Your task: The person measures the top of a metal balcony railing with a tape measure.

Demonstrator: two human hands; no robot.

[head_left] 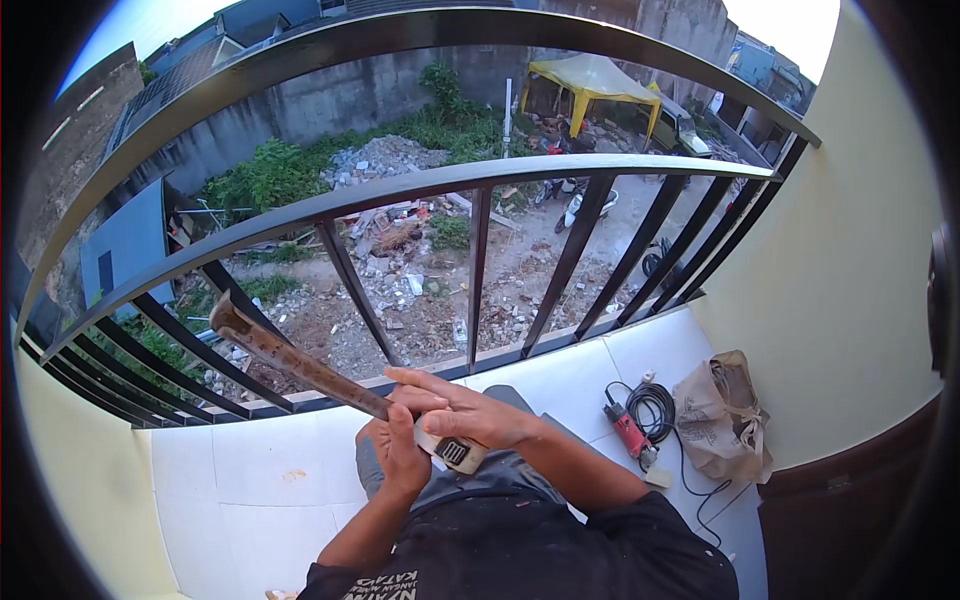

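A tape measure (pixel 468 459) with a whitish case and a black ribbed button is between my hands, over my lap. Its brown, worn-looking blade (pixel 300 363) sticks out to the upper left, towards the railing. My left hand (pixel 401 455) is closed around the blade near the mouth of the case, thumb upward. From the right, my right hand (pixel 470 412) wraps over the top of the case, with its fingers reaching across the left hand. Part of the case and the left fingers are hidden.
A black metal railing (pixel 480 230) curves across the front. On the white tiled floor (pixel 265 480) to the right lie a red angle grinder (pixel 630 433) with a coiled black cord (pixel 655 410) and a brown bag (pixel 722 420). Rubble (pixel 400 240) covers the ground below.
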